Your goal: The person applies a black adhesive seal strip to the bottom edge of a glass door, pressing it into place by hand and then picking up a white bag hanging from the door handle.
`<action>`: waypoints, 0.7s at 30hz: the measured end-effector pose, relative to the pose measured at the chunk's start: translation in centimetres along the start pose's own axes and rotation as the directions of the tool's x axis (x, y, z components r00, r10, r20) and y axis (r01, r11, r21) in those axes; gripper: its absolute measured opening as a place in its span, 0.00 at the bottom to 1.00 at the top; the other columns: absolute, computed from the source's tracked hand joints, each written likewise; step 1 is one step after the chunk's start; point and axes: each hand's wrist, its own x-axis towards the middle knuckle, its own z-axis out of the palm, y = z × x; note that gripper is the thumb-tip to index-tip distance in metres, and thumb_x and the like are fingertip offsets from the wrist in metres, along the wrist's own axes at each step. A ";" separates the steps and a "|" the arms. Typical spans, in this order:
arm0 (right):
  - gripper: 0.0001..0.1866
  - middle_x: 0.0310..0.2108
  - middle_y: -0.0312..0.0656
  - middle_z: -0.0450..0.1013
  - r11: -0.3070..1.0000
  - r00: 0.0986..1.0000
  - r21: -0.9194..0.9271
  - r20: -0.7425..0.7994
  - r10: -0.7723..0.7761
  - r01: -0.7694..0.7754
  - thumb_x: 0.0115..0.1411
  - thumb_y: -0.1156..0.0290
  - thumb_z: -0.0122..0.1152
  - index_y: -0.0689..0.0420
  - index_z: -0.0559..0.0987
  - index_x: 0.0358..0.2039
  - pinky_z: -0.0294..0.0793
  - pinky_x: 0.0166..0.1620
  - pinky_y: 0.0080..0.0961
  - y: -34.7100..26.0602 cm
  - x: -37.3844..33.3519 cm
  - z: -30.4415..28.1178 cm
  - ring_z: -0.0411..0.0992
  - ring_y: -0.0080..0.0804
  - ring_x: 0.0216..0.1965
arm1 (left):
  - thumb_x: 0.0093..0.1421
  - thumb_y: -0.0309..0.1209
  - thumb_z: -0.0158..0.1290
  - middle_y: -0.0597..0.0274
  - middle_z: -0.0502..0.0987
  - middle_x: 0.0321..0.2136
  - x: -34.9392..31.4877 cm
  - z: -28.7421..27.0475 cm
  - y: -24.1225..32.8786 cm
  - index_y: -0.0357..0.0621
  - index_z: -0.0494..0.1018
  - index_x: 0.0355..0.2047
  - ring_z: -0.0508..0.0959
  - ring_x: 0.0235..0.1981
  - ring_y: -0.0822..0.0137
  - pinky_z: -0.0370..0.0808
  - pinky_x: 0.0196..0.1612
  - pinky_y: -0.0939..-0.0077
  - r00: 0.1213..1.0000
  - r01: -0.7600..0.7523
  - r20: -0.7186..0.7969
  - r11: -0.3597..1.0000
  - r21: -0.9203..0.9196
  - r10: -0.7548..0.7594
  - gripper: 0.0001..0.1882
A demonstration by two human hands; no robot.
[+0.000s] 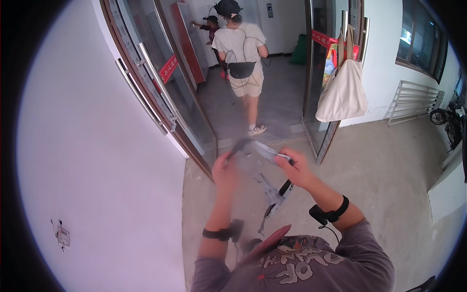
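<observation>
A torn, crumpled strip of grey-white film (265, 152) with dark patches arches between my hands in front of my chest. My right hand (296, 168) is closed, pinching the strip between thumb and fingers. On the left, my left hand (225, 169) is smeared by motion; its fingers look closed around the strip's dark end. More of the ragged film (275, 194), with black parts and dark print, dangles below my right hand. Whether both pieces are joined is unclear.
Glass doors stand open ahead, the left one (182, 92) with long metal handles. A cream tote bag (343, 95) hangs on the right door. Beyond are a person in white (241, 48), another person (212, 29) and a red cabinet (187, 41). A metal rack (413, 101) leans right.
</observation>
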 end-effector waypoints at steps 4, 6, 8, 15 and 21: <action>0.08 0.13 0.30 0.58 0.991 0.992 -0.054 -0.042 0.121 -0.124 0.51 0.71 0.52 0.61 0.68 0.20 0.55 0.21 0.13 0.4 0.0 -3.1 0.54 0.13 0.18 | 0.49 0.20 0.43 0.67 0.69 0.24 1.2 -3.7 -0.5 0.37 0.69 0.30 0.66 0.21 0.77 0.63 0.23 0.87 0.983 0.038 0.180 0.993 -0.114 -0.017 0.08; 0.08 0.13 0.29 0.57 0.989 0.993 -0.086 -0.006 0.119 -0.119 0.51 0.71 0.53 0.61 0.68 0.20 0.54 0.21 0.13 1.1 0.3 -4.6 0.54 0.13 0.18 | 0.45 0.17 0.40 0.68 0.68 0.23 1.4 -4.9 -0.2 0.36 0.69 0.29 0.66 0.22 0.76 0.62 0.26 0.85 0.855 -0.451 0.357 0.879 0.155 0.376 0.10; 0.10 0.17 0.29 0.65 0.981 0.973 -0.078 0.139 0.186 -0.176 0.51 0.65 0.54 0.60 0.74 0.25 0.58 0.22 0.12 1.7 0.4 -5.8 0.59 0.11 0.19 | 0.45 0.18 0.40 0.64 0.69 0.22 1.0 -5.2 0.9 0.35 0.67 0.28 0.68 0.24 0.73 0.63 0.28 0.83 0.853 -0.396 0.426 0.905 0.153 0.302 0.09; 0.10 0.19 0.28 0.66 0.801 0.886 0.384 0.262 0.383 -0.460 0.52 0.64 0.51 0.58 0.74 0.28 0.60 0.24 0.12 4.4 1.5 -4.6 0.62 0.14 0.21 | 0.47 0.23 0.38 0.62 0.68 0.27 -0.3 -4.1 0.6 0.35 0.66 0.30 0.67 0.31 0.69 0.62 0.37 0.79 0.890 0.274 0.454 0.856 -0.438 -0.053 0.10; 0.15 0.26 0.32 0.67 0.851 0.752 0.069 0.509 0.419 -0.521 0.54 0.63 0.45 0.58 0.72 0.37 0.66 0.30 0.17 5.9 1.5 -0.6 0.65 0.20 0.28 | 0.50 0.27 0.40 0.58 0.65 0.36 -0.4 -3.5 3.3 0.36 0.63 0.35 0.65 0.41 0.63 0.59 0.47 0.73 0.893 0.287 0.438 0.616 -0.734 0.107 0.11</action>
